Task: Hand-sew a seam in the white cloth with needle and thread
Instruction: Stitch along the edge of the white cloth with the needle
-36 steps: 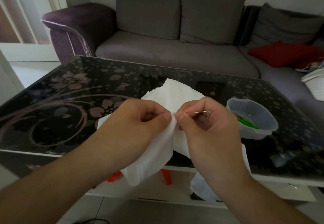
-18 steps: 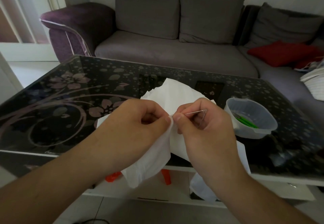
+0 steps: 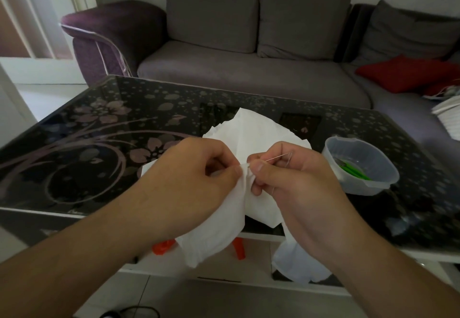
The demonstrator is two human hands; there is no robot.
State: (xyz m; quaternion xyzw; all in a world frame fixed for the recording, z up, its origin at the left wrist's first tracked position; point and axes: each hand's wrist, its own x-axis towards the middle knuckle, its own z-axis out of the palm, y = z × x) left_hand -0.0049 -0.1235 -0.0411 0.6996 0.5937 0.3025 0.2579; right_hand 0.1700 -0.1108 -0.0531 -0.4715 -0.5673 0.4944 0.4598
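Head view: the white cloth (image 3: 251,143) is held up over the near edge of the dark flowered counter (image 3: 99,143), its upper part fanning above the two hands and its lower folds hanging below them past the counter's edge. The left hand (image 3: 199,178) has its fingers curled, thumb and forefinger pinching a fold of the cloth at its right tip. The right hand (image 3: 293,180) sits just beside it, nearly touching, thumb and forefinger pressed together on the needle (image 3: 278,157). The needle lies almost level, its point end at the pinched fold between the two thumbs and its other end pointing right over the right hand's knuckles. The thread is too fine to make out. To the right on the counter stands a clear plastic tub (image 3: 361,165) with green things inside. Behind is a grey sofa (image 3: 249,63) with a red cushion (image 3: 408,73).
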